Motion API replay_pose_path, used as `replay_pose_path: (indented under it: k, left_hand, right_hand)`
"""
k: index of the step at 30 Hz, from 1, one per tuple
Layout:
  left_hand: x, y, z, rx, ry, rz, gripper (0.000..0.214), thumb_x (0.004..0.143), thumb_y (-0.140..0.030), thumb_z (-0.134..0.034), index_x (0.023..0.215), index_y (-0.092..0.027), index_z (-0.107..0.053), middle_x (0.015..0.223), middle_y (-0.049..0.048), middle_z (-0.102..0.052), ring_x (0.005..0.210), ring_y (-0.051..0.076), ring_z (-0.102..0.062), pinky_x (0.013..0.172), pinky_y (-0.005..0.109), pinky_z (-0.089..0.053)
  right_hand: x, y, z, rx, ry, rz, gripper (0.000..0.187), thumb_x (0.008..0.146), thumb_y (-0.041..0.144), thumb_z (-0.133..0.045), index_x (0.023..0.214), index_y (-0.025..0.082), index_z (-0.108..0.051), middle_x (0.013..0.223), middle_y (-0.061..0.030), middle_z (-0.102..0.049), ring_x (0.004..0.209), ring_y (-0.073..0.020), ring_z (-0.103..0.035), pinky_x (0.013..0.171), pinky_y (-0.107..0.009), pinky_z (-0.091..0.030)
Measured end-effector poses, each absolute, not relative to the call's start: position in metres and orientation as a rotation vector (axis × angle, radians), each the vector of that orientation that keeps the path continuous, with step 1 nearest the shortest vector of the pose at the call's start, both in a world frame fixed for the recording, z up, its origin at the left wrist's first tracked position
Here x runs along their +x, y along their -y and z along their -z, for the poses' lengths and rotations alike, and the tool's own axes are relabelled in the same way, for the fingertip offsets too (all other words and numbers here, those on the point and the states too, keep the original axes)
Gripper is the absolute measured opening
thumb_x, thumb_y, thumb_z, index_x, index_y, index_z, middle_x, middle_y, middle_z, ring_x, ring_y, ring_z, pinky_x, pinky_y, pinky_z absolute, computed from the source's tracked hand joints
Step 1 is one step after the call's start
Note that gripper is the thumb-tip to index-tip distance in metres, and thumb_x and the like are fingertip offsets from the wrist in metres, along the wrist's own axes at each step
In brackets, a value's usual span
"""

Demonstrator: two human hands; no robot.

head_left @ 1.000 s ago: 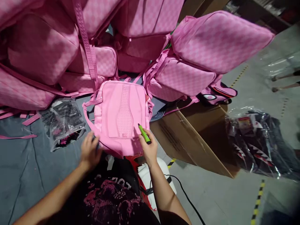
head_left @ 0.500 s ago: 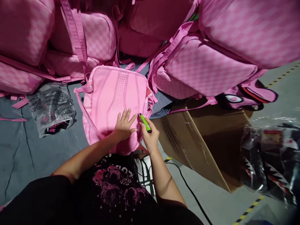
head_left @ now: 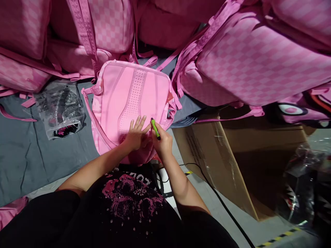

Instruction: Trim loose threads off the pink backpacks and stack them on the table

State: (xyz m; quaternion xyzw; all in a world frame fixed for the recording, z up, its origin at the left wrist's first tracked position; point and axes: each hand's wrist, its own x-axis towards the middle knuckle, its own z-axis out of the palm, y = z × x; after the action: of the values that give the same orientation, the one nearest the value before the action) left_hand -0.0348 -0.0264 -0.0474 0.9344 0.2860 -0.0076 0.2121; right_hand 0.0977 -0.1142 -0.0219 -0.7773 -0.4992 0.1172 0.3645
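Note:
A pink backpack (head_left: pixel 131 93) lies back panel up in front of me, its perforated centre strip facing the camera. My left hand (head_left: pixel 136 135) rests flat on its lower part with the fingers spread. Right beside it, my right hand (head_left: pixel 162 144) is closed round a green marker (head_left: pixel 155 128), whose tip touches the backpack near my left fingertips.
Pink checkered backpacks (head_left: pixel 248 65) are piled behind and to the right. A clear plastic bag (head_left: pixel 60 108) with dark contents lies on the grey cloth (head_left: pixel 23 155) at the left. An open cardboard box (head_left: pixel 240 155) stands at the right, a black cable (head_left: pixel 219 203) running past it.
My left hand moved from the backpack's left edge onto its back panel and flattened there. My right hand brought the marker in beside it. The view tilted down and closer.

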Motion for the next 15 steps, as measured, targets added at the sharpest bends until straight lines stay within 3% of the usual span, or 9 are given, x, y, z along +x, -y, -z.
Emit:
replay_pose_path:
  k: [15]
  left_hand:
    - [-0.036, 0.027, 0.055, 2.607, -0.795, 0.002, 0.075, 0.091, -0.049, -0.061, 0.157, -0.025, -0.036, 0.171, 0.0165, -0.005, 0.158, 0.041, -0.004, 0.123, 0.065, -0.007]
  right_hand:
    - [0.099, 0.109, 0.006, -2.028, 1.290, -0.483, 0.044, 0.097, 0.026, -0.049, 0.139, 0.019, -0.062, 0.133, -0.0082, -0.069, 0.116, -0.0231, -0.071, 0.100, -0.034, -0.057]
